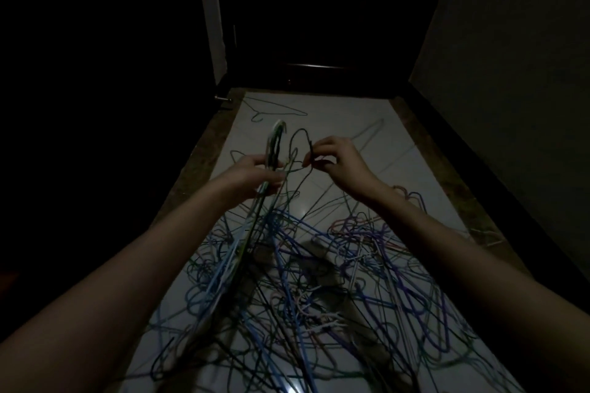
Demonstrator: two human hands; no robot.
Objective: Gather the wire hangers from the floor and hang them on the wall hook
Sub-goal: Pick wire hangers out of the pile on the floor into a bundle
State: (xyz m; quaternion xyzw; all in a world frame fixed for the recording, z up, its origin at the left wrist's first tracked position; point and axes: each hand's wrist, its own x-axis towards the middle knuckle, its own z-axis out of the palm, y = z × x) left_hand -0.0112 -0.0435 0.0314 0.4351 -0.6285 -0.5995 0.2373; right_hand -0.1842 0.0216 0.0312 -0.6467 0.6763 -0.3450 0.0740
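Hangers point(306, 271) look light, springy, tangle-prone; best taken by the hooks. Left hand point(255, 174) grips a bunch point(271, 150); right hand point(335, 159) fingers pinch one dark hook point(301, 137).

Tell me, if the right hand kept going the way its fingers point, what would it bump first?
Probably the bundle of hangers that the left hand grips. The right hand, pinching a dark hanger, points left toward it, though depth is hard to judge.
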